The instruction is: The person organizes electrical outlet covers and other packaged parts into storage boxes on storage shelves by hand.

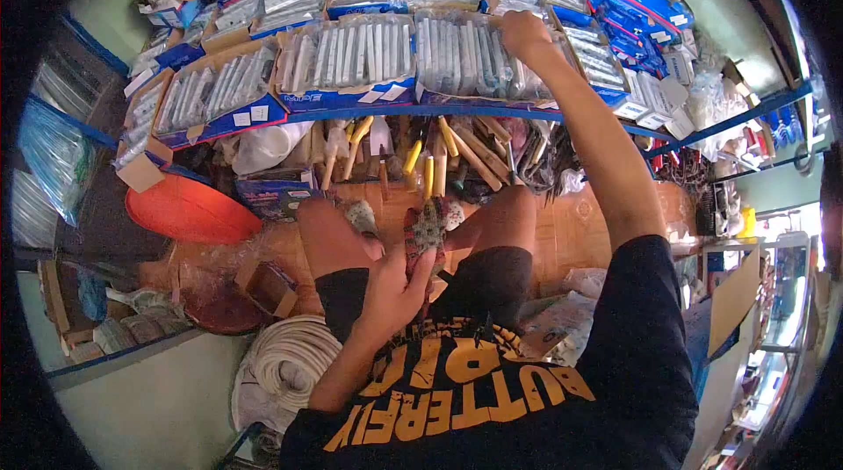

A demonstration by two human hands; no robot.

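Right hand [525, 33] is up on the shelf, fingers curled onto the glossy plastic-wrapped packets [465, 57] standing in a cardboard box [479, 99]. Left hand [392, 290] sits low between the knees, fingers wrapped around a knobbly, speckled fabric bundle [428, 226], just above the black shorts [474, 272].

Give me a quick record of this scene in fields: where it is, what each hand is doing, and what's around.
place: shop shelf packed with boxed goods
left hand: holds a bunch of small patterned packets over the lap
right hand: reaches up to a box of clear-wrapped packs on the shelf
below shelf: wooden-handled tools standing in a row
floor: orange basin, white coiled hose
posture: seated, knees bent towards the shelf
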